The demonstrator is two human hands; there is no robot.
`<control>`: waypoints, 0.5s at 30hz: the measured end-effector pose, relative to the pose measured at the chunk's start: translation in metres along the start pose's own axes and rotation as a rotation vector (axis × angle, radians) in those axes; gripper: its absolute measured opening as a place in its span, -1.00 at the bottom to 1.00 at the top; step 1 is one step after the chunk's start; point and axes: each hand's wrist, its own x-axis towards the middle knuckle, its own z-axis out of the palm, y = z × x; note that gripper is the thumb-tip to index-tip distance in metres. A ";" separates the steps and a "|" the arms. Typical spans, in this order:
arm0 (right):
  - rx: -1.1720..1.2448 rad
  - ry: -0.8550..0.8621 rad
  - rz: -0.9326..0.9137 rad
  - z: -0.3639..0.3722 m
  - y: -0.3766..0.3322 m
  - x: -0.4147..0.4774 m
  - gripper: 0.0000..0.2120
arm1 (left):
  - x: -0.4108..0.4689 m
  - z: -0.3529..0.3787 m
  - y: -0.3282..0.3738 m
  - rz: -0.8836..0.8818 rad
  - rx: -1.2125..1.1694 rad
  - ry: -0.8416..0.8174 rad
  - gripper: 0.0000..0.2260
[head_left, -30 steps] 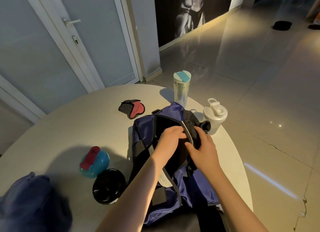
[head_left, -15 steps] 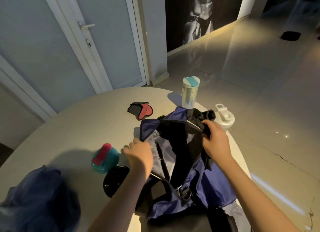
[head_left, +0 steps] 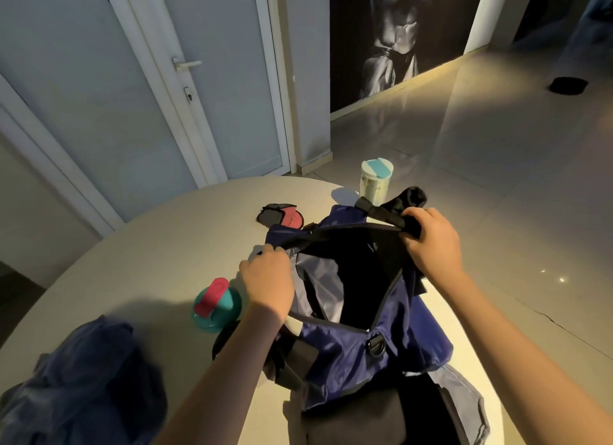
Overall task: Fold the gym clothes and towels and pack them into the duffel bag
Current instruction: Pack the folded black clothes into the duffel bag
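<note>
Head cam: duffel bag [head_left: 348, 355] gapes on desk [head_left: 166, 262]; L hand [head_left: 267, 278] fingers curl over its left rim, R hand [head_left: 431, 242] fingers clamp right rim w/ black strap [head_left: 384, 212].

Centre frame: navy duffel bag [head_left: 374, 355] on a round pale table [head_left: 149, 245], mouth held open. Left hand [head_left: 267, 278] grips the opening's left rim. Right hand [head_left: 431, 242] grips the right rim together with a black strap [head_left: 381, 211]. Lower left: bunched blue garment [head_left: 83, 385]. Left of the left hand: teal bottle [head_left: 215, 303] with pink cap. Upper edge of bag: clear tumbler [head_left: 376, 176] and red-and-black pad [head_left: 282, 216].
</note>
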 end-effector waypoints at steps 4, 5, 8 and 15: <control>0.299 -0.057 0.215 0.009 0.012 -0.008 -0.69 | -0.001 0.006 0.000 0.012 -0.043 -0.027 -0.71; 0.380 -0.083 0.262 0.010 0.016 -0.010 -0.70 | 0.000 0.006 0.001 0.016 -0.056 -0.026 -0.71; 0.529 -0.157 0.333 0.015 0.029 -0.016 -0.77 | 0.001 0.005 0.003 0.039 -0.078 -0.028 -0.70; 0.759 -0.253 0.398 0.018 0.035 -0.029 -0.83 | 0.001 0.003 0.011 0.067 -0.114 -0.043 -0.65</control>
